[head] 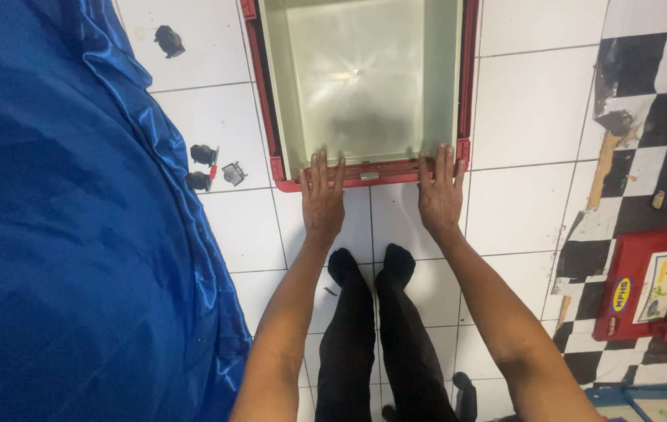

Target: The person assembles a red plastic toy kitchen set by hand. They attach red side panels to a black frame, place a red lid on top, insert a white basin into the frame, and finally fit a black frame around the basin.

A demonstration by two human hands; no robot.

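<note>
An open box [278, 94] with a red outer rim and a pale green empty inside lies on the white tiled floor at the top middle. My left hand [322, 197] rests flat on its near red edge, fingers spread and pointing into the box. My right hand [440, 191] lies the same way on the near edge, towards the box's right corner. A small metal latch [369, 176] sits on that edge between the two hands. My legs in black [372, 328] stand just below the box.
A shiny blue cloth [67, 234] covers the whole left side. Small black parts [202, 155] and one more [169, 41] lie on the tiles beside it. At the right are black-and-white checked flooring [630, 70] and a red lid with coloured labels [650, 293].
</note>
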